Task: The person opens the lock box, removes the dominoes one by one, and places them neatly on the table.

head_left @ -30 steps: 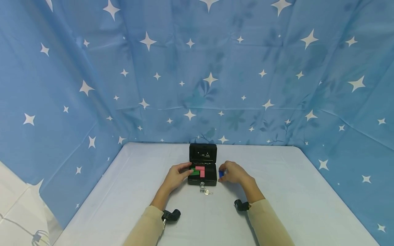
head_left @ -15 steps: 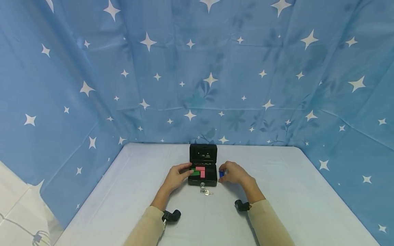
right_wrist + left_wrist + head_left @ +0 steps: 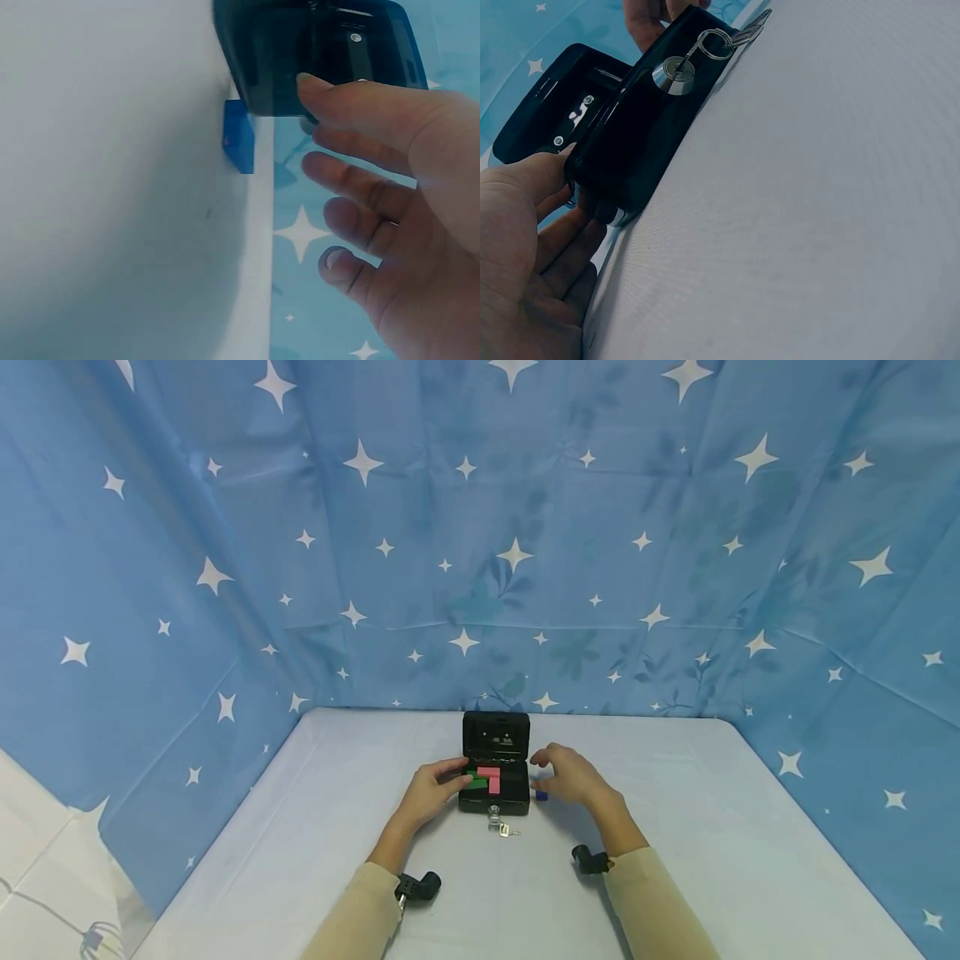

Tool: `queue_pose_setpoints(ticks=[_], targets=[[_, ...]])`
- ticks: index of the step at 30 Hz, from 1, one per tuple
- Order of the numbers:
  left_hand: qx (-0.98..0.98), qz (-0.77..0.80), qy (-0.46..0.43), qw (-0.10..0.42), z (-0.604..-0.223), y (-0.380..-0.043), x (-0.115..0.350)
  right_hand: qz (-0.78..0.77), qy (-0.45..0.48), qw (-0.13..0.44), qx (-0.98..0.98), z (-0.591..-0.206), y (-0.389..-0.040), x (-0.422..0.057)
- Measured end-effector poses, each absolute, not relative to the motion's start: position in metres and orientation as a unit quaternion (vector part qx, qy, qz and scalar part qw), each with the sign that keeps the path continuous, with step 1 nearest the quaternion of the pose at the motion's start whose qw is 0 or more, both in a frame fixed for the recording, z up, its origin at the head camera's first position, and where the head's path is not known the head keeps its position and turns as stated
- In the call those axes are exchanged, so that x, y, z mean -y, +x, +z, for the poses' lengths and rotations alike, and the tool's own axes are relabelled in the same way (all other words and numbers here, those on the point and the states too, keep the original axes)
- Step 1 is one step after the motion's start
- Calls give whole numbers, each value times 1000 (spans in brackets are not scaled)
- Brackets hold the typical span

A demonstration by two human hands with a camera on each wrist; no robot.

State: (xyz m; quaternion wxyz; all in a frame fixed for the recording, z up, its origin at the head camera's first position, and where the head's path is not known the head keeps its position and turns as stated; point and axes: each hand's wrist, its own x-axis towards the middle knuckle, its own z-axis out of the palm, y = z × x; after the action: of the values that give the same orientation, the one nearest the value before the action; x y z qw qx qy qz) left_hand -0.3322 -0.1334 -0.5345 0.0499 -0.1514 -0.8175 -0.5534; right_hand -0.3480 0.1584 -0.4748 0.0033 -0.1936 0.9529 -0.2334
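My left hand (image 3: 431,791) grips the black box (image 3: 480,806) at nine o'clock; my right hand (image 3: 573,775) – fingers loosely spread, holding nothing – hovers at three. Pink (image 3: 488,772) and green blocks (image 3: 477,783) lie inside; the blue block (image 3: 542,796) remains outside, towards four.

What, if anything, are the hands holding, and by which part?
The left hand grips the black rectangular metal-looking box by its left side wall; the right hand holds nothing, near the small blue rectangular block.
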Motion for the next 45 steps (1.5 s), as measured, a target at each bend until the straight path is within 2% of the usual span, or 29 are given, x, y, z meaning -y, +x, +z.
queue_pose_setpoints(ticks=[13, 24, 33, 45], targets=[[820, -552, -147, 45, -534, -332, 133, -252, -237, -31, -938, -464, -341, -149], [820, -552, -142, 45, -534, -333, 134, -275, -227, -35, -934, -462, -339, -135], [816, -558, -144, 46, -535, -333, 133, -257, -261, -47, -929, -463, -339, -125], [814, -559, -149, 47, -535, -334, 134, -226, -250, -44, -940, -472, -340, -114]])
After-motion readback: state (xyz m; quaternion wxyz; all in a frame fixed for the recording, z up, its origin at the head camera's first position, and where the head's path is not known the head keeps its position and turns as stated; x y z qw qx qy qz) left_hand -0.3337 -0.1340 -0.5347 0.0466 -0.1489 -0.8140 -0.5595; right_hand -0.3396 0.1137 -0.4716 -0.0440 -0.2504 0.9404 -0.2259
